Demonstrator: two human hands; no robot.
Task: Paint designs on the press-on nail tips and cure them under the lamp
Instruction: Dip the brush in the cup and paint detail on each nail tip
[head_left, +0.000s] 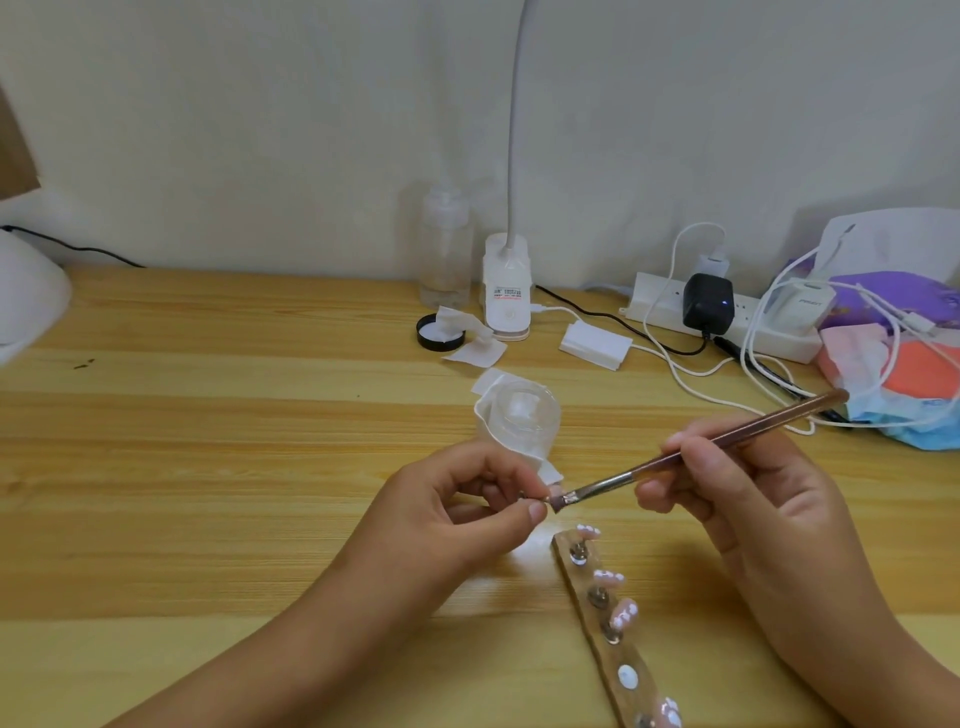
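left hand (467, 501) fingers curled, pinches metal peg (532, 497) carrying nail tip (555, 491) at its fingertips | right hand (737, 499) grips brush (769, 423) pen-style, bristles on tip | tip likely light, thin stiff plastic, glossy, wet coat smudges: hold by peg only | wooden strip (582, 577) of pegged tips below right hand, on wood-grain counter (208, 415)

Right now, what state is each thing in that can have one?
left hand: pinching a nail tip
right hand: gripping the brush
brush: bristles touching the nail tip
black lid: off, lying inside up
black adapter: plugged into power strip, light on
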